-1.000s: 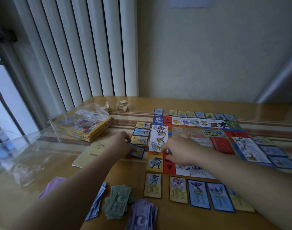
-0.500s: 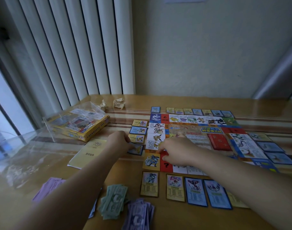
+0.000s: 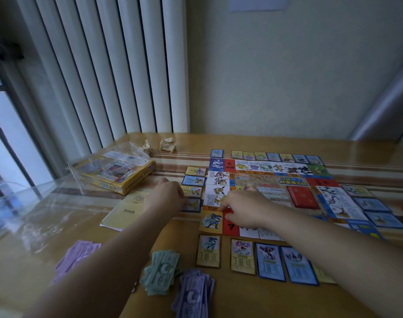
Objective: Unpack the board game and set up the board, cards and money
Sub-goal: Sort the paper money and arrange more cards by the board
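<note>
Two grips: your left grip (image 3: 168, 195) pinches a blue card (image 3: 194, 205), with the board (image 3: 271, 187) just to its right; your right grip (image 3: 244, 211) lies curled on that board, hold unclear.

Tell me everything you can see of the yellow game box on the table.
The yellow game box looks like a flat cardboard carton, with colourful printing on top and small print along its side. It lies flat on the far left of the table, near the vertical blinds. A clear plastic cover sits over it, tilted. A pale yellow booklet lies just in front; contact is unclear. The left hand and right hand are apart from it.
</note>
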Demonstrator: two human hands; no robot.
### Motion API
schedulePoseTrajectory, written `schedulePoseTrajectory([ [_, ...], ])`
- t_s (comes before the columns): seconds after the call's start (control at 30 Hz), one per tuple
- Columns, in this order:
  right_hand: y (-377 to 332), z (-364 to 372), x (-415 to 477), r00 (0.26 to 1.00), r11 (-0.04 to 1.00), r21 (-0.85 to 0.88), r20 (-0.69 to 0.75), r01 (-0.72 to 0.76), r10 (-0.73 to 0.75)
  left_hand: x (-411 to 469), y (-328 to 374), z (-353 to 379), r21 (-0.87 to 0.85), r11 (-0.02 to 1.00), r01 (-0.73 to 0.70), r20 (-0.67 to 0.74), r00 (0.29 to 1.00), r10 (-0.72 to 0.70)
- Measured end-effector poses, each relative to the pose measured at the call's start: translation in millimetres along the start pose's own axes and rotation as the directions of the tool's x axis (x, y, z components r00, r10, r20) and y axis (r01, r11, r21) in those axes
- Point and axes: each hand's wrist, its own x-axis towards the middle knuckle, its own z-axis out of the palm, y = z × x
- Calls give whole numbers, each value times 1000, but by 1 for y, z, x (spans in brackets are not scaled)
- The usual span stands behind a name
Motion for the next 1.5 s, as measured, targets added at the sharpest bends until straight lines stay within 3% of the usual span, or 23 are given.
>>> schedulePoseTrajectory([
  [0.13, -9, -3, -17, 998, 1000, 12, -65, 20, -19, -27, -8, -23, -140, 986, -87, -31, 996, 83],
  [0.23, -30, -12, -41, 993, 978, 183, -87, 97, -82, -68, -16, -46, -114, 978, -173, -24, 985, 172],
  [0.3, -49, -17, -60, 988, 955, 255, -27, 151, -149, -101, -18, -55, -60, 971, -230, 16, 973, 232],
  [0.47, -90, -10, -88, 969, 969, 178, 144, 173, -199, -168, -10, -49, 72, 946, -317, 201, 933, 298],
  [0.67, -105, 6, -81, 991, 988, 124, 89, 89, -100, -201, -3, -25, 160, 945, -285, 152, 953, 262],
  [1.0, -117, 1, -69, 962, 998, -14, 270, 56, -50, -214, -8, -10, 150, 960, -236, 97, 970, 223],
  [1.23, -122, -11, -53, 910, 1000, -8, 415, -16, 18, -215, -10, -9, 148, 956, -252, 102, 966, 239],
  [1.5, -122, -10, -50, 903, 1000, -19, 429, -3, 11, -214, -14, -7, 150, 952, -266, 129, 960, 248],
])
